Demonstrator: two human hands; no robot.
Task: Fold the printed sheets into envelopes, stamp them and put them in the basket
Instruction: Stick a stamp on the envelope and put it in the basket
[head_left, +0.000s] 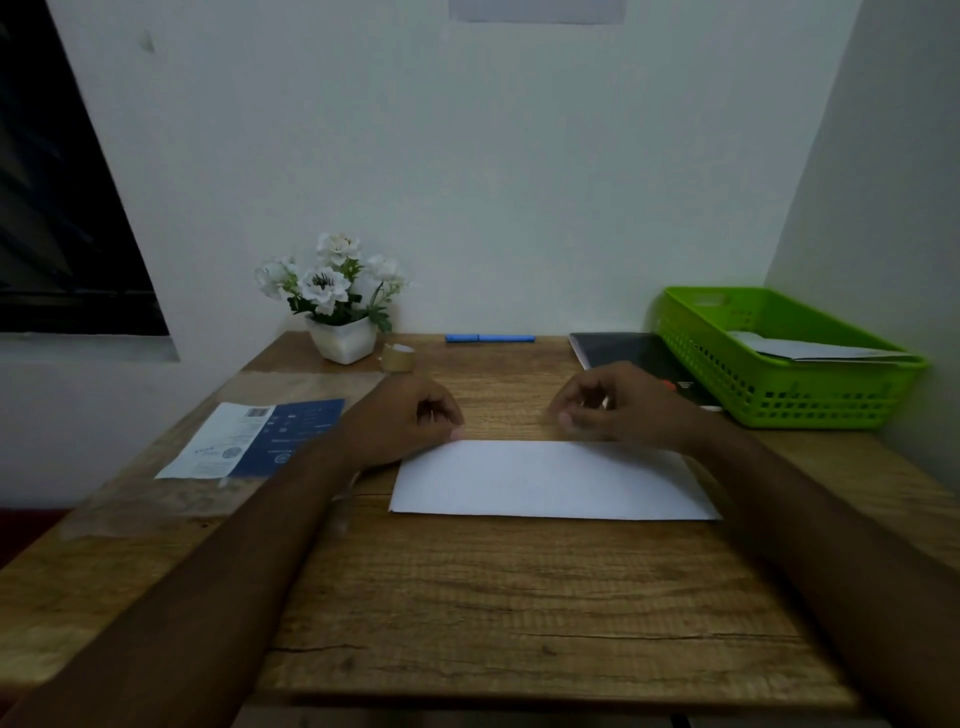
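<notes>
Folded white sheet (550, 480) on worktop (467, 597), long axis left-right, blank side up. Left hand (410, 421), right hand (618, 405) curled at far edge; grip unclear. Blue printed sheet (260, 436): text illegible.

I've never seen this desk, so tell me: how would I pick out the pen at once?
Start at the wooden desk and follow its far edge, against the wall. Between the white flower pot and the black notebook lies the pen, the only slim, bright blue thing there.

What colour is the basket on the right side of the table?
The basket is bright green; the head view shows it best.
</notes>
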